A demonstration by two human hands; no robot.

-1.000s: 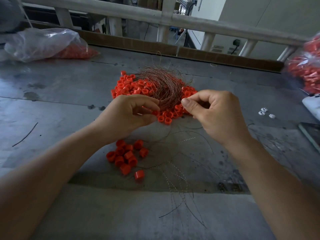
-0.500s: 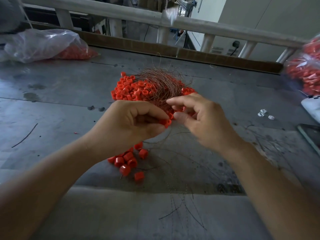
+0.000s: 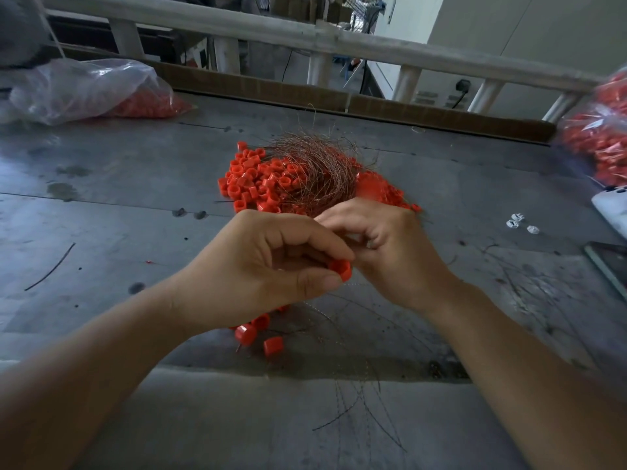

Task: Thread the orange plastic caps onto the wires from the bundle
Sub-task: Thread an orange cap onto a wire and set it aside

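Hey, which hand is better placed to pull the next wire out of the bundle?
Right, probably. The right hand sits just in front of the wire bundle, while the left hand is busy pinching an orange cap. Whether the right hand itself pinches a wire is too fine to see.

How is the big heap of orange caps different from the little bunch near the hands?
The big heap has far more caps than the little bunch. The big heap lies farther off with the wire bundle resting on it; the little bunch sits closer, partly hidden below the left hand. Both are the same orange caps on the grey table.
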